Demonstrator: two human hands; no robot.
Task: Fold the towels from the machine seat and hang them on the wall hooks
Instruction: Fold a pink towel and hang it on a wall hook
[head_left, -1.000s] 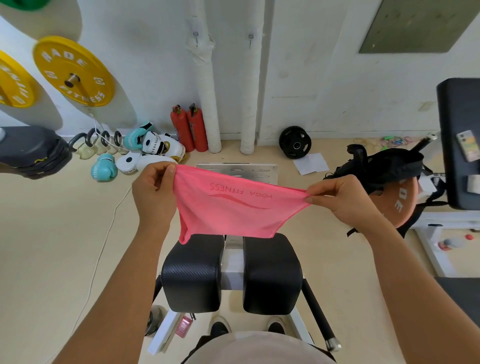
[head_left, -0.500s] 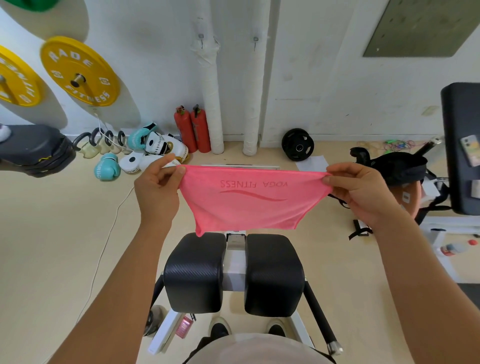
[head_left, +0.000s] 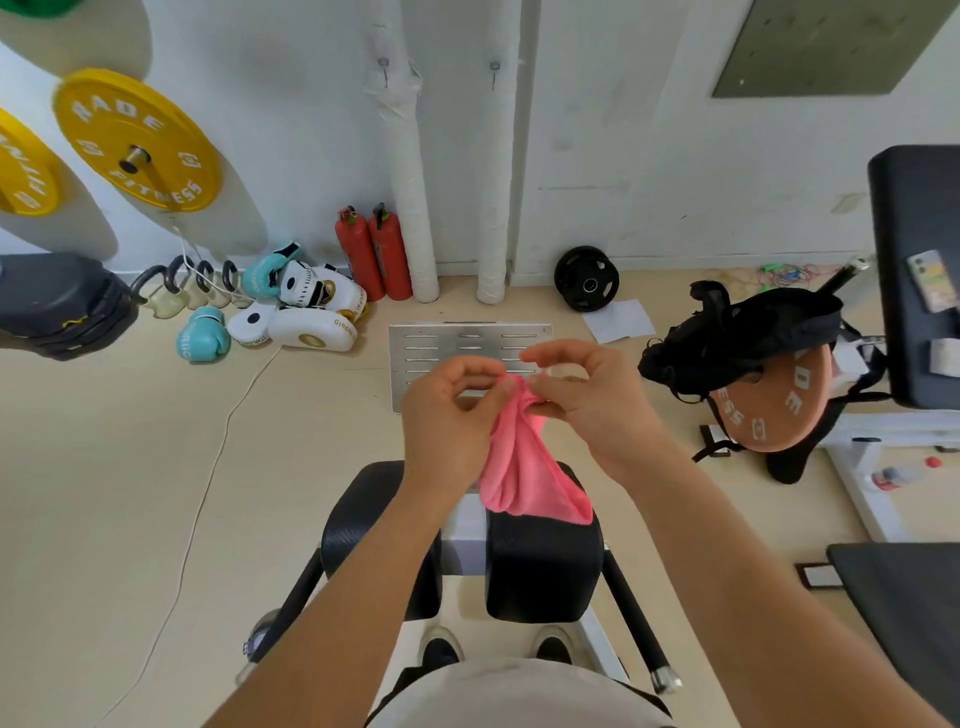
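— Pink cloth towel (head_left: 524, 467): where is it, and how far along?
— Hanging above the black padded machine seat (head_left: 545, 566), top corners brought together. The left hand (head_left: 449, 421) and right hand (head_left: 597, 400) both pinch them.
— Folded, then?
— Halfway, seemingly; motion blur hides the fingertips. Both small metal wall hooks (head_left: 384, 67) are bare, so hanging remains.

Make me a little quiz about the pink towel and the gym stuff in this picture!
1. True or false: both hands pinch the pink towel at its top.
2. How many red fire extinguishers stand by the wall?
3. What lies directly below the hanging towel: A) black seat pads, B) boxing gloves, C) black bag?

Key: 1 true, left hand and right hand; 2 two; 3 A.
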